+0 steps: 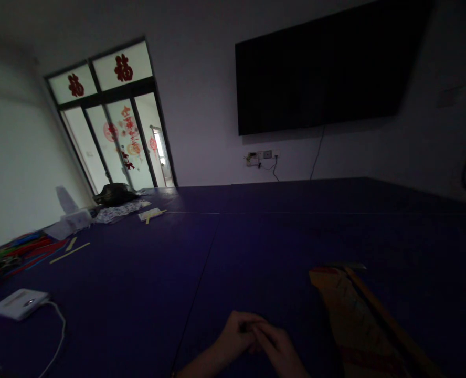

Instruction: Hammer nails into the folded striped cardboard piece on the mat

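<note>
Low in the middle of the view, my left hand [236,336] and my right hand [277,346] meet over the dark blue table [138,294]. Their fingers are closed and their tips touch. A small dark spot shows between them, but whether it is an object or a gap is too dim to make out. Right of my hands lies a long orange-brown piece [349,310], like an opened cardboard package, with a long strip [390,320] along its right side. Neither hand touches it.
A white box-shaped device [20,303] with a white cable [63,325] sits at left. Coloured strips [28,252], yellow sticks [70,253], a white packet [150,214] and a black bag [115,194] lie farther off. A large screen [327,73] hangs on the wall.
</note>
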`<state>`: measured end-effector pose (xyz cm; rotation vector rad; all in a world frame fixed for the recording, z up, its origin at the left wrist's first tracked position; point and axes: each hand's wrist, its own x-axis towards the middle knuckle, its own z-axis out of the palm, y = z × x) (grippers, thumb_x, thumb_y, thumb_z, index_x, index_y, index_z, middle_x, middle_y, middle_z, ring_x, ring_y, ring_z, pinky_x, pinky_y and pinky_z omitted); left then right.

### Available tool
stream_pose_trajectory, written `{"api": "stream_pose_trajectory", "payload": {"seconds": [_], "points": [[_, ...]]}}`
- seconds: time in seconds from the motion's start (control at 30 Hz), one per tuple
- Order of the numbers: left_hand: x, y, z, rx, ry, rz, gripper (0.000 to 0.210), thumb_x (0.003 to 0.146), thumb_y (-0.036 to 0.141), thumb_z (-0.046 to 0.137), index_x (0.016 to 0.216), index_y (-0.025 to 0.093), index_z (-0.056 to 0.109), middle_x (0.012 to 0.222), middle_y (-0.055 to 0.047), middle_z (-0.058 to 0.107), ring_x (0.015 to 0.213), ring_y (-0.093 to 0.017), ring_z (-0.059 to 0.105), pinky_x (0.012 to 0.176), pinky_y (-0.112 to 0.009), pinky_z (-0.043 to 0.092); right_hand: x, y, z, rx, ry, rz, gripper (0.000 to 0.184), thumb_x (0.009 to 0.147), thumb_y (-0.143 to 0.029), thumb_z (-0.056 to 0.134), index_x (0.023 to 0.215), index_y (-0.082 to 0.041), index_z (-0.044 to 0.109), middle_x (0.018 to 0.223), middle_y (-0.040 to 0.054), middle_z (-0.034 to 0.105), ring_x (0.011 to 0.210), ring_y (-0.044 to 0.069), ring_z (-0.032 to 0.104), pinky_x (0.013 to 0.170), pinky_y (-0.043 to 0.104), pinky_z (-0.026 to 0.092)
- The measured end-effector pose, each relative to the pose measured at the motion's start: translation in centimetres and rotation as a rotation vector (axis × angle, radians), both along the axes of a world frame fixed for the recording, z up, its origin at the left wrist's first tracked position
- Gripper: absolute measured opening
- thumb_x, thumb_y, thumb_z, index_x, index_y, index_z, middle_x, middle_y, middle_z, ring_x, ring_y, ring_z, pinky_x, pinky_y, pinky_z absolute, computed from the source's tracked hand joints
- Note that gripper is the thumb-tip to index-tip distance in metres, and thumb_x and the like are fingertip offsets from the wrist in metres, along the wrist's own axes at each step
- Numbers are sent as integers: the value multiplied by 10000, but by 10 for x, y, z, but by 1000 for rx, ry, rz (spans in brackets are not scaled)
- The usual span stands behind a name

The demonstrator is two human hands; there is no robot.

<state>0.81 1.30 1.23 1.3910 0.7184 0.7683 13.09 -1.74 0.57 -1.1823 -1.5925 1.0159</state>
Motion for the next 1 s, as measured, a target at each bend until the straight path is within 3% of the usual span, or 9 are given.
{"api": "stream_pose_trajectory", "payload": {"seconds": [0.37,1.0], "points": [[0,2,-8,-2,-32,12,293,586,193,526,823,85,659,486,23,494,393,-46,382,408,-158,269,0,-1,2,-19,4,-11,545,713,-630,385,627,-158,642,610,52,627,625,193,567,605,282,434],[-1,1,0,5,30,-12,297,622,240,527,836,78,653,485,23,486,405,-49,374,418,-169,254,0,-1,1,-7,-10,-5,568,720,-636,364,638,-145,639,639,78,645,641,210,584,617,301,441]]}}
